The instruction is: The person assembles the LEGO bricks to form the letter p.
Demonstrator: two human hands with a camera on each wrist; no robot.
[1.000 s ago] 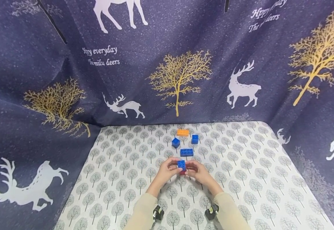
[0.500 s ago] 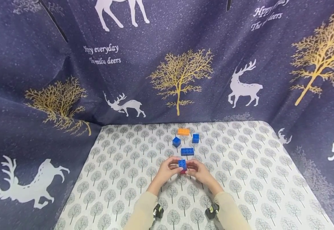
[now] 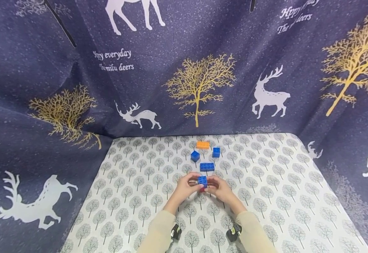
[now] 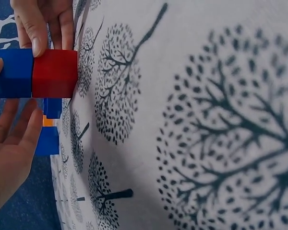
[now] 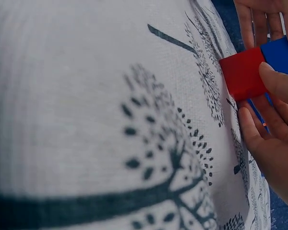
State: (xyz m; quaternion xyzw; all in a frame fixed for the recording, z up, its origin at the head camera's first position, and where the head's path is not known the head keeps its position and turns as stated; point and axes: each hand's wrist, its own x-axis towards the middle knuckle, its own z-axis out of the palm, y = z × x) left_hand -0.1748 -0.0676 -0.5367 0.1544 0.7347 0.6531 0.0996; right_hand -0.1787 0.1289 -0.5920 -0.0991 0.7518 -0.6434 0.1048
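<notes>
Curled fingers (image 4: 32,122) of the left hand (image 3: 183,188) and right hand (image 3: 220,190), pinching a two-brick stack (image 3: 202,182) between them: left thumb on a glossy blue building brick (image 4: 13,74), studs up, right thumb on the flat-sided red brick (image 4: 56,75) beneath, low over or on the counter (image 3: 124,211), cannot tell which. Wrists apart, forearms in beige sleeves (image 3: 158,230) angling inward toward the fingers. Just beyond the fingers: blue eight-stud brick (image 3: 207,167); farther out, two small blue bricks (image 3: 195,156) (image 3: 216,152) and orange brick (image 3: 203,145). Ahead and above, dark blue fabric backdrop (image 3: 203,31) lettered "everyday" and "milu deers".
</notes>
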